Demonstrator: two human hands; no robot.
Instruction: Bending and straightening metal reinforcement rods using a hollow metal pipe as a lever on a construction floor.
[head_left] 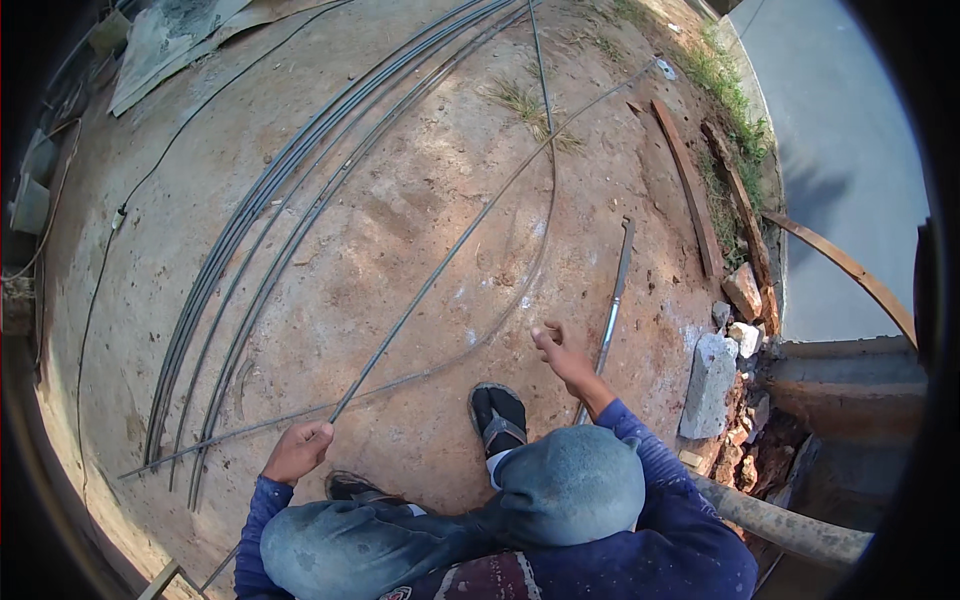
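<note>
My left hand is closed around a long thin steel rod. The rod slants up from my fist to the far right, and a short length shows again beside my left sleeve. Over the ground ahead of my right knee, my right hand is loosely curled, fingers apart, with nothing visible in it. Just right of that hand lies a long metal bar with a notched, hook-like far end; my right arm and knee hide its near end. A second, curved rod crosses under the held one.
A bundle of long bent rods lies on the dirt at left, beside a black cable. At right are wooden planks, a concrete block, broken rubble and a pit edge. My sandalled feet stand close to the rods.
</note>
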